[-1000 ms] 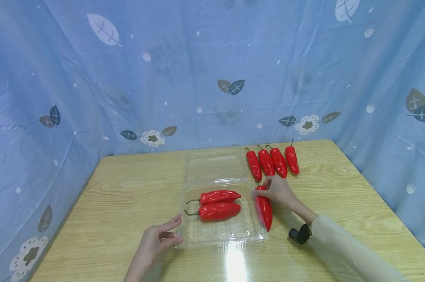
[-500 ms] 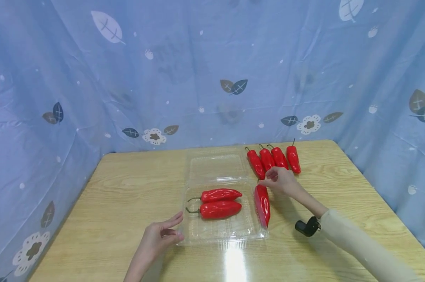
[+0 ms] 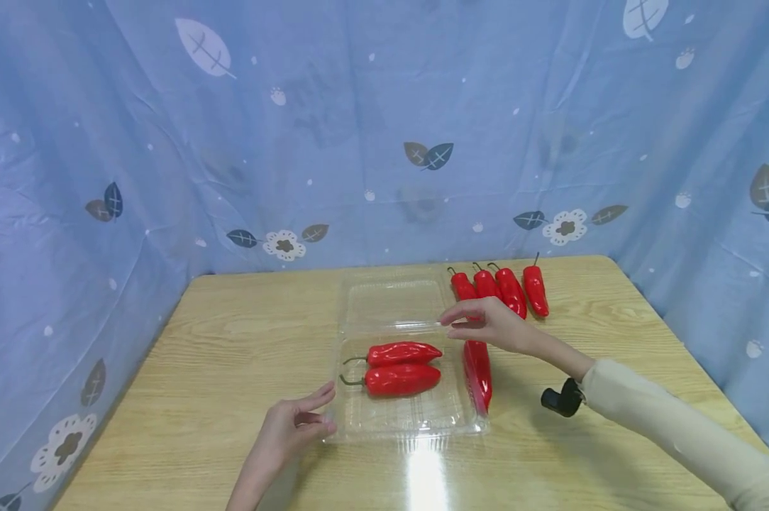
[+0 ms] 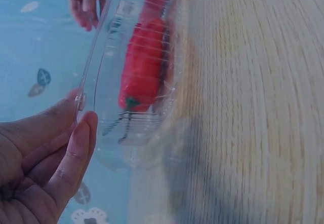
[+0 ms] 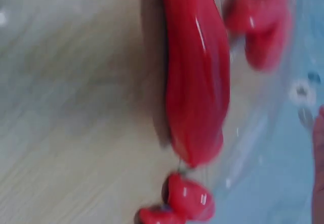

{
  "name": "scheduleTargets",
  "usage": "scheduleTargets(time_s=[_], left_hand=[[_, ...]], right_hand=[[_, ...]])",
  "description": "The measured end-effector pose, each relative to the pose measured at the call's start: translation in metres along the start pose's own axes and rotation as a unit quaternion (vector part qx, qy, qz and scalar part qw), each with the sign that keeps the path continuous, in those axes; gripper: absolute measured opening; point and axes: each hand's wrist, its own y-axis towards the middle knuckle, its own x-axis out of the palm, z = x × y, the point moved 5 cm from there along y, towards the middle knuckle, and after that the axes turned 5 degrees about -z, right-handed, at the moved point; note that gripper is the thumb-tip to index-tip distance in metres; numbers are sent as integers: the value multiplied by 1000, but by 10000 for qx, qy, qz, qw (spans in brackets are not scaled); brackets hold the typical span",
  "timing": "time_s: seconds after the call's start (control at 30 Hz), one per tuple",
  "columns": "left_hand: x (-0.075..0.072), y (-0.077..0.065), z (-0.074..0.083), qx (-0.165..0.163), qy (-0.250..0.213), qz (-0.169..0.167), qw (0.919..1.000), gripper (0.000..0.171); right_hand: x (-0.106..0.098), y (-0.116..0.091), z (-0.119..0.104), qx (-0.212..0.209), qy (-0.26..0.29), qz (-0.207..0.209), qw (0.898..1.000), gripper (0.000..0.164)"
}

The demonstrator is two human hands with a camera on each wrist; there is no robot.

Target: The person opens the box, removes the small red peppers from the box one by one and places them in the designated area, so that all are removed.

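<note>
A clear plastic clamshell box (image 3: 365, 419) lies unfolded with its lid (image 3: 394, 294) to the back. Two red peppers (image 3: 402, 380) rest side by side in its base, stems to the left. My left hand (image 3: 289, 433) pinches the front left rim between thumb and finger; the left wrist view shows these fingertips (image 4: 87, 127) at the rim's corner. Holding nothing, my right hand (image 3: 487, 323) hovers over the box's right side near the hinge, fingers loosely bent. Below it, another red pepper (image 3: 478, 372) lies along the outside of the right wall, its stem end partly hidden.
Several more red peppers (image 3: 535, 291) lie in a row at the back right of the wooden table (image 3: 250, 333), partly behind my right hand. A black device (image 3: 563, 399) is on my right wrist. A blue patterned curtain (image 3: 333, 128) surrounds the table's back and sides.
My right hand has let go of the pepper beside the box, lifted and moved left over the hinge side. That pepper now sits against the box's right wall. The left hand stays in place.
</note>
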Motion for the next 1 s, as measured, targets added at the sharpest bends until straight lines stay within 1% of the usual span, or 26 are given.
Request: scheduleTargets(time_s=[0.13,0.23,0.33,0.43,0.5,0.6,0.67,0.8,0.87,0.93,1.0], left_hand=[[1,0,-1,2,5,-5,10000,48],[1,0,-1,1,56,10,10000,49],[0,-2,0,67,93,21,9999,49],[1,-2,0,97,71,-27,9999,48],[3,-1,-1,102,5,-75,9999,48],[4,-1,-1,108,-103,-132,9998,48],[4,-1,-1,131,-162,-150,9997,48],[4,-2,-1,89,-120,-145,9998,47],[4,-2,-1,35,-62,-124,9999,47],[4,-1,0,20,-13,-100,9999,48],[3,-1,0,16,28,-94,10000,48]], right_hand=[[23,8,-10,-343,508,-321,9976,33],[39,14,-17,-452,664,-546,9953,35],[56,23,-24,-447,517,-889,9937,37],[70,32,-29,-472,93,-1354,9896,39],[77,39,-31,-565,-220,-1627,9848,40],[84,50,-33,-538,-328,-1958,9786,41],[88,58,-32,-520,-142,-2125,9757,41],[98,70,-26,-274,318,-2406,9697,41],[103,75,-23,-114,436,-2521,9666,43],[108,80,-22,-58,446,-2637,9636,44],[112,83,-23,-77,322,-2739,9612,45]])
